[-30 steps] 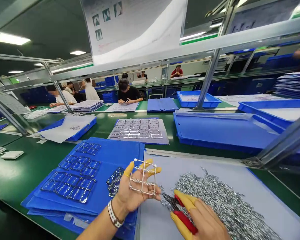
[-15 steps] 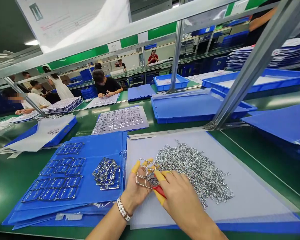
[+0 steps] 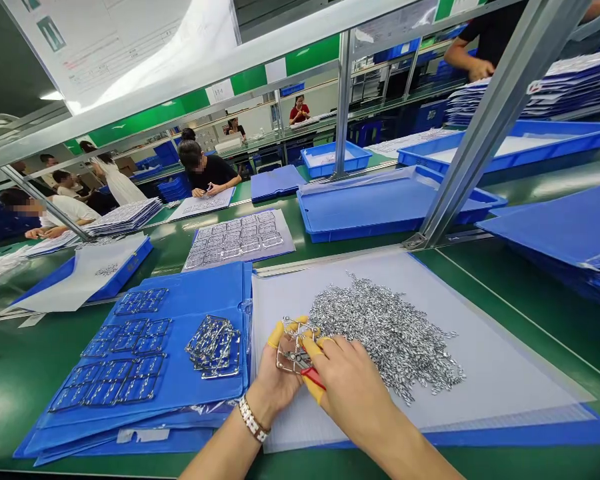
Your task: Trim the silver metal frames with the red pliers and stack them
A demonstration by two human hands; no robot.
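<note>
My left hand, with yellow finger covers, holds a small metal wire frame over the near left edge of the white sheet. My right hand, also in finger covers, grips red-handled pliers, and their jaws reach into the frame. Behind my right hand a large pile of small silver metal pieces lies on the white sheet. To the left, a heap of similar frames sits on blue sheets, beside several frames laid out in rows.
Beyond the sheets lies a board of laid-out frames. A blue tray stands behind a slanted metal post. At left is another blue tray with paper. Stacked blue sheets lie at right. A co-worker sits across the bench.
The frame in my left hand has tilted, and the pliers with my right hand have shifted slightly left and up into it. The view has moved a little; a person's arm shows more at upper right.
</note>
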